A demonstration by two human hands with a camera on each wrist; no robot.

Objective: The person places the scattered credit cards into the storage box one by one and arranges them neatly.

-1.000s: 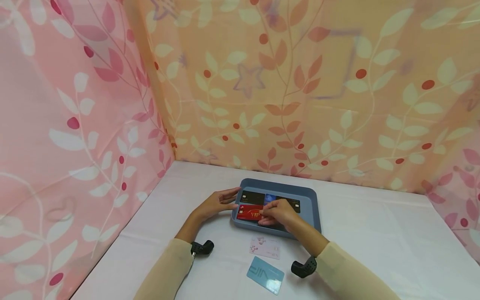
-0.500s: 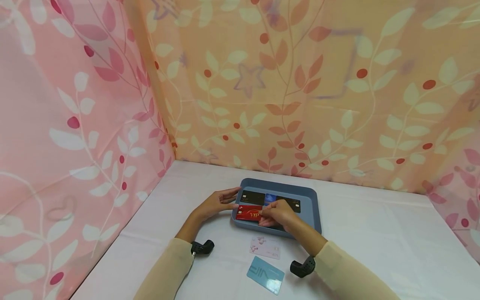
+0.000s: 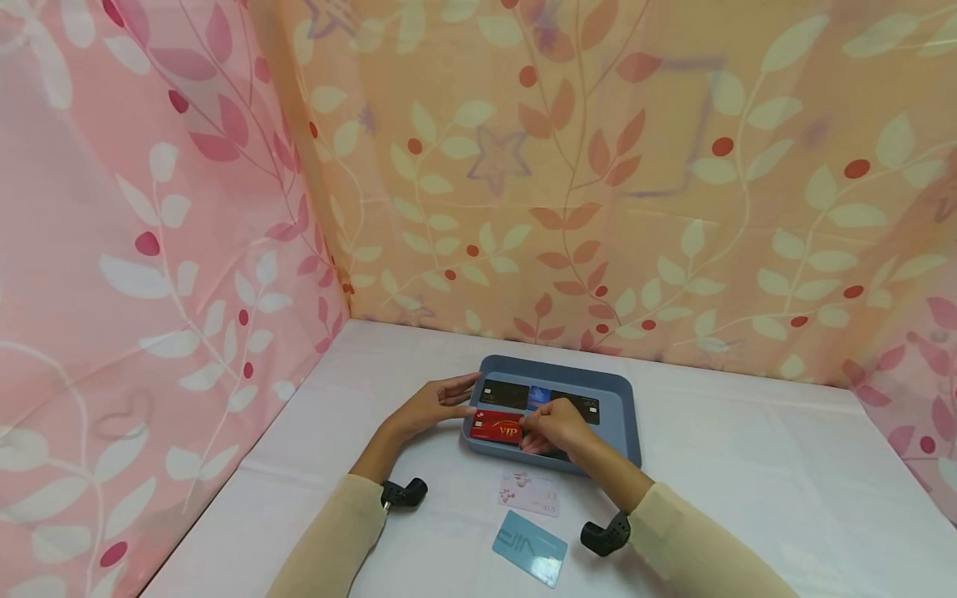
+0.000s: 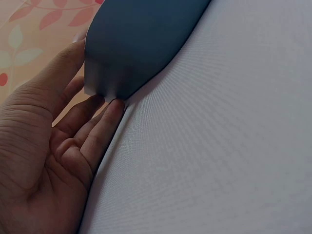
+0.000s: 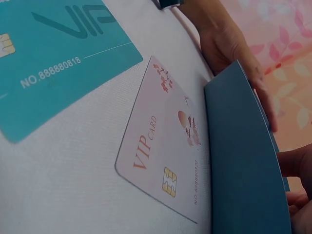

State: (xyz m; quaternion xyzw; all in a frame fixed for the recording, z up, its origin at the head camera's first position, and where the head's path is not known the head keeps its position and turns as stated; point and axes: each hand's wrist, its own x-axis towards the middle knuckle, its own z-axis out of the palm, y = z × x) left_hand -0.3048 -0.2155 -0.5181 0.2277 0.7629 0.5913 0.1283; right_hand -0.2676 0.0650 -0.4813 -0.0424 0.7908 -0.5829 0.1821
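A blue-grey tray (image 3: 624,432) stands on the white-covered table. Inside it lie a black card (image 3: 504,394), a blue card (image 3: 537,397) and another dark card (image 3: 586,407), partly behind my right hand. At the tray's front left is a red VIP card (image 3: 497,426); my right hand (image 3: 555,428) pinches its right end between thumb and fingers. Something dark shows just below that hand, mostly hidden. My left hand (image 3: 434,405) rests its thumb and relaxed fingertips against the tray's left end. From the left wrist, those fingertips (image 4: 116,105) touch the tray's outer wall (image 4: 141,44).
In front of the tray lie a pale pink VIP card (image 3: 528,493) and a teal VIP card (image 3: 529,548), flat on the white cloth (image 3: 748,490). Patterned fabric walls (image 3: 598,208) stand behind and at the sides.
The red card has shifted very slightly within the tray, with my right hand moving along at its right end. My left hand and the two cards on the table have stayed put.
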